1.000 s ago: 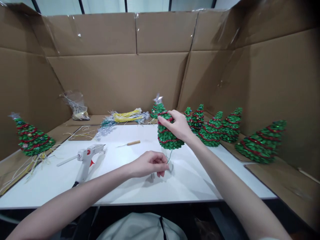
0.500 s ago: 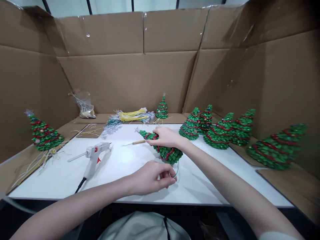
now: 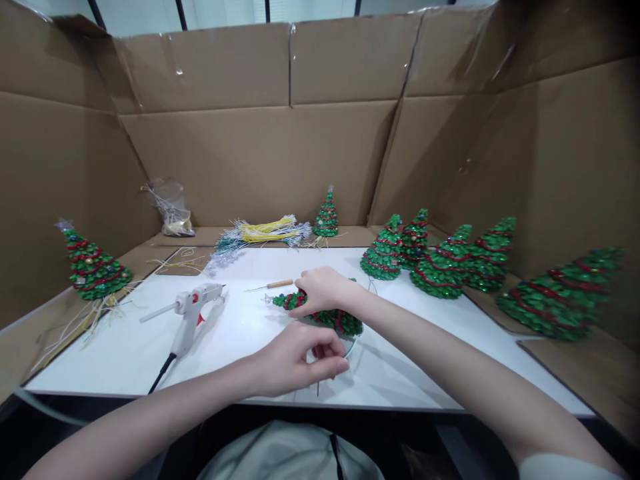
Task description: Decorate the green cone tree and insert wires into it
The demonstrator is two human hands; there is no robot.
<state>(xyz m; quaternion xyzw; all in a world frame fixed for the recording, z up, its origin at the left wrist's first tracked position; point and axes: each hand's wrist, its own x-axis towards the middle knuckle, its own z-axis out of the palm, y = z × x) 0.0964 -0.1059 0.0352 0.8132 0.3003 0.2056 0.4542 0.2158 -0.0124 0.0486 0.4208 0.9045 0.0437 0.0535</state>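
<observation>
A small green Christmas tree (image 3: 334, 319) with red garland lies tipped on its side on the white table (image 3: 410, 373), its silver star pointing left. My right hand (image 3: 323, 291) grips the tree from above, around its upper half. My left hand (image 3: 300, 360) is at the tree's base, its fingers pinched on a thin wire (image 3: 352, 349) that comes out from under the tree. The hand hides the wire's end.
A white hot glue gun (image 3: 191, 313) lies to the left with its cord over the front edge. A wooden-handled awl (image 3: 273, 285) lies behind the tree. Several finished trees (image 3: 443, 263) stand at right, one tree (image 3: 93, 263) at left. Yellow and silver wire bundles (image 3: 260, 232) lie at the back. Cardboard walls surround the table.
My right hand tilted the tree from upright down to the left until it lies nearly flat on the table. My left hand stayed at its base, still pinching the wire.
</observation>
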